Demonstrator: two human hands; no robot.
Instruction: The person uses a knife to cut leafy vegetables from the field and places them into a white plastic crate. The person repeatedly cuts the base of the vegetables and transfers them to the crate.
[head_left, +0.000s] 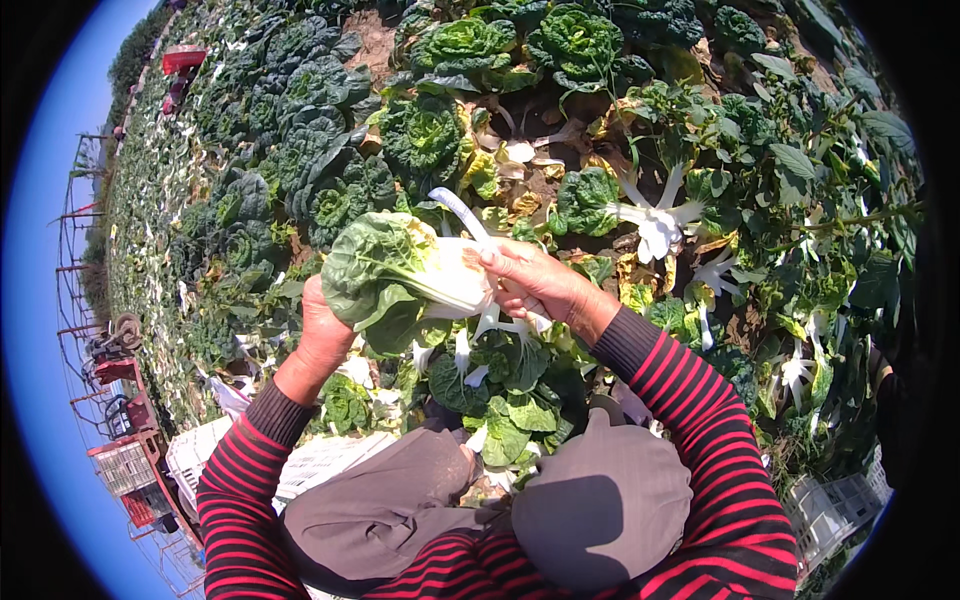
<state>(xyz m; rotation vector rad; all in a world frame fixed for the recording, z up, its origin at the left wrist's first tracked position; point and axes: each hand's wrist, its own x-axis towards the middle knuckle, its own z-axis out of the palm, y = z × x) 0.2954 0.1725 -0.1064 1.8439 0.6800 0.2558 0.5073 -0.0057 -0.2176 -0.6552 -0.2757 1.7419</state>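
Observation:
Between my hands is a head of leafy cabbage (446, 277), lying sideways with its green leaves to the left and its thick white stalks to the right. My left hand (326, 324) grips the leafy end, its fingers mostly hidden behind the leaves. At the stalk end, my right hand (536, 281) has its fingers curled and its thumb against the white base. A narrow, pale, curved blade (461, 212), apparently a knife's, rises from the right hand past the stalks; its handle is hidden. Below the head, loose trimmed leaves (502, 424) lie between my knees.
Rows of uncut cabbages (577, 45) stand ahead. Cut-off white leaves (656, 225) litter the soil to the right. White plastic crates (330, 461) (832, 510) are beside me on both sides. A red vehicle (139, 405) carrying crates stands far left; a person (174, 90) is in the distance.

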